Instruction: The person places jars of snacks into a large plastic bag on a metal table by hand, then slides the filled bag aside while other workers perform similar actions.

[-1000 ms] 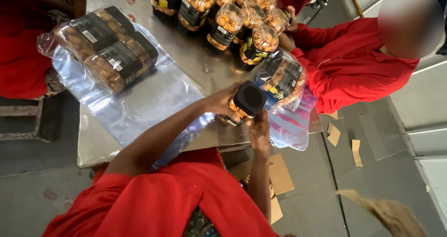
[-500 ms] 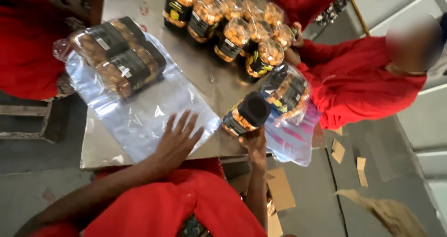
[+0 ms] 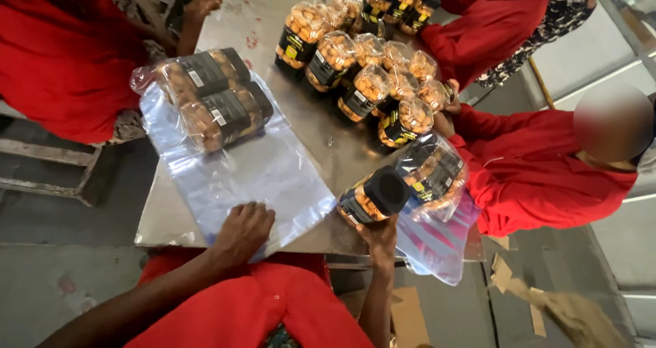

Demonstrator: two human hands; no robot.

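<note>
The person wears a bright red top with short sleeves that leave both forearms bare, no gloves, rings or watch showing on the left hand [image 3: 242,232] or right hand [image 3: 380,238], nearest the metal table [image 3: 270,20].

Your right hand [image 3: 380,237] is gripping a clear jar [image 3: 372,196] that is showing golden-tan snacks, a black lid and a black label with a yellow band. Your left hand [image 3: 242,230] is pressing on a clear plastic bag [image 3: 253,177] that is picking up a bluish sheen against the dull grey metal table [image 3: 239,27]. Beyond your left hand, a sealed clear pack [image 3: 208,98] is showing brown contents under black labels. Beyond your right hand, the jar cluster [image 3: 369,68] is repeating the golden-and-black scheme. Your sleeves and the co-worker's sleeve [image 3: 506,150], just right of your right hand, are glowing bright red.
</note>
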